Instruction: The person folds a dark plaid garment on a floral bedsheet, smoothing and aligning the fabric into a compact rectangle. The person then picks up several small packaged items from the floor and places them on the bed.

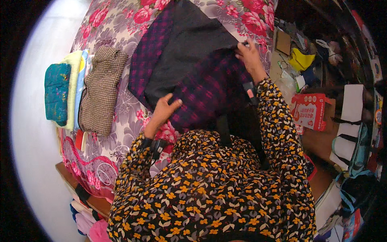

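A large cloth with a dark purple plaid face and a plain black side (193, 44) lies partly folded on the bed. Its near plaid flap (213, 86) is turned over the black part. My right hand (250, 58) is closed on the cloth at its right corner, fingertips at the edge. My left hand (163, 113) rests at the left edge of the flap, thumb and fingers apart, touching or just over the fabric. The near end of the cloth runs into dark shadow by my body.
The bed has a floral sheet (98, 38). To the left lie a folded brown checked garment (102, 88), a pale yellow cloth (73, 92) and a teal folded cloth (56, 92). On the right, a cluttered surface holds a red box (308, 111) and a yellow bag (301, 60).
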Demonstrator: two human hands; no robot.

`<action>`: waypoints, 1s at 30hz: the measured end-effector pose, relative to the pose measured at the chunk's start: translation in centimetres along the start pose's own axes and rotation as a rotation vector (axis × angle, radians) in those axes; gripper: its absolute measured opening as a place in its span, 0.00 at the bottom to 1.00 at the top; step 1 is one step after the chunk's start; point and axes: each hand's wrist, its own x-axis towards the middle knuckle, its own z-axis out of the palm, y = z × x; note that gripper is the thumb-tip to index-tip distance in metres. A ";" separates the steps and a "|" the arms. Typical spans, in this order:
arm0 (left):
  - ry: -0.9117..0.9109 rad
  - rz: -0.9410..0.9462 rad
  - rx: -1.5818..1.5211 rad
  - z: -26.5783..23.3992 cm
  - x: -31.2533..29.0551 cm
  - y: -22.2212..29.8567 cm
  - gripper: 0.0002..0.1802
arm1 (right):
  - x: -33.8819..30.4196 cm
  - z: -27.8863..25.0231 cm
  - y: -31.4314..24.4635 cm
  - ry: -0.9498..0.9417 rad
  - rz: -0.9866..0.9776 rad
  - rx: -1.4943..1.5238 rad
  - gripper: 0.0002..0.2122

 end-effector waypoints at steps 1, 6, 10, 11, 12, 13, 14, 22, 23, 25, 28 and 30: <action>0.128 -0.028 -0.077 -0.1 0.8 -1.4 0.21 | -0.7 -0.1 1.4 0.011 -0.070 -0.164 0.27; 0.158 -0.062 -0.911 -1.1 3.7 -10.3 0.25 | -3.5 -7.0 5.0 -0.008 -0.202 -0.387 0.25; 0.051 0.226 -0.324 -1.2 2.5 -13.1 0.23 | -4.3 -13.0 7.3 0.190 -0.171 -0.655 0.19; 0.009 0.157 -0.473 -0.7 1.8 -12.8 0.23 | -4.3 -14.1 7.7 0.251 -0.133 -0.798 0.17; -0.033 0.086 -0.620 -0.2 0.7 -12.2 0.23 | -4.3 -14.6 8.2 0.294 -0.149 -0.840 0.16; -0.076 0.009 -0.767 0.4 -0.5 -11.4 0.23 | -4.4 -15.1 8.6 0.257 -0.132 -0.750 0.15; -0.119 -0.070 -0.916 0.8 -1.8 -10.4 0.23 | -4.5 -15.3 8.8 0.233 -0.098 -0.659 0.15; 0.075 -0.046 -0.762 1.8 -3.5 -6.7 0.26 | -5.3 -15.4 8.1 0.276 0.223 -0.471 0.13; 0.135 -0.036 -0.496 0.9 -3.4 -6.9 0.25 | -5.4 -15.8 8.1 0.215 0.293 -0.393 0.12; 0.211 -0.016 -0.002 -2.1 -3.5 -7.4 0.24 | -5.3 -16.1 8.3 0.171 0.316 -0.298 0.11; 0.055 -0.164 0.283 -5.2 -3.8 -8.3 0.26 | -5.2 -16.4 8.8 0.230 0.251 -0.224 0.10; -0.184 -0.312 0.408 -5.9 -4.2 -8.9 0.30 | -5.2 -16.6 8.8 0.254 0.289 -0.145 0.10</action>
